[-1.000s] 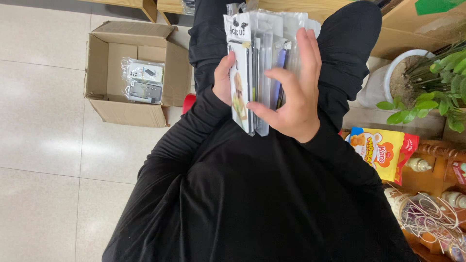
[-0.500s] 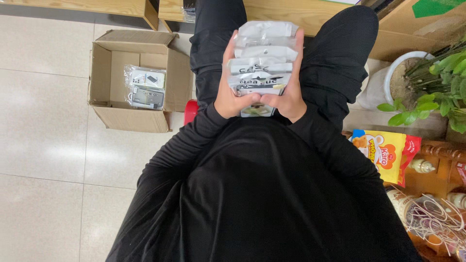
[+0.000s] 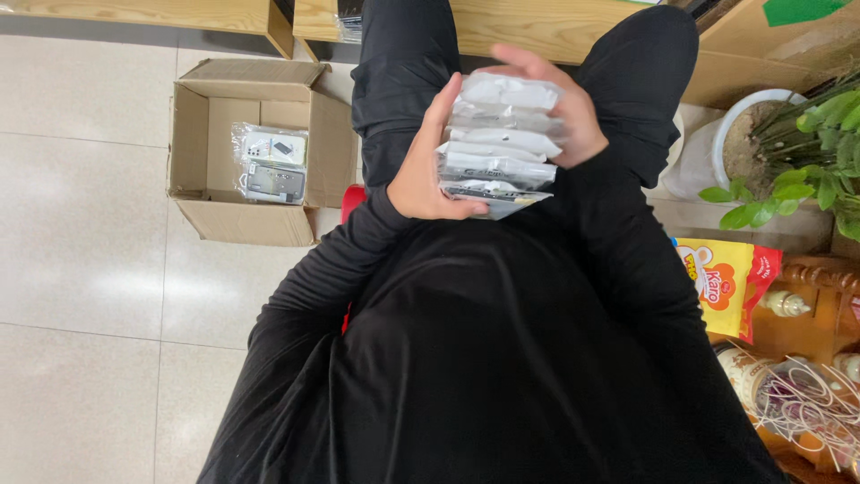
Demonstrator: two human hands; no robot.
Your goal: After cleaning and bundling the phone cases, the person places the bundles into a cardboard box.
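Note:
A stack of several flat packets in clear plastic (image 3: 498,143) lies edge-on between both hands, above my lap. My left hand (image 3: 421,170) presses the stack's left side, thumb under its near edge. My right hand (image 3: 560,108) clasps the right and far side, fingers spread over the top. Both sleeves and my trousers are black.
An open cardboard box (image 3: 208,125) stands on the tiled floor at left, with two more clear-wrapped packets (image 3: 271,163) inside. A potted green plant (image 3: 788,143) is at right. A yellow and red snack bag (image 3: 726,278) lies on a wooden rack below it. Wooden furniture edges run along the top.
The stack was upright in my right hand a second ago. It has been turned flat and is now squeezed between both hands, slightly lower.

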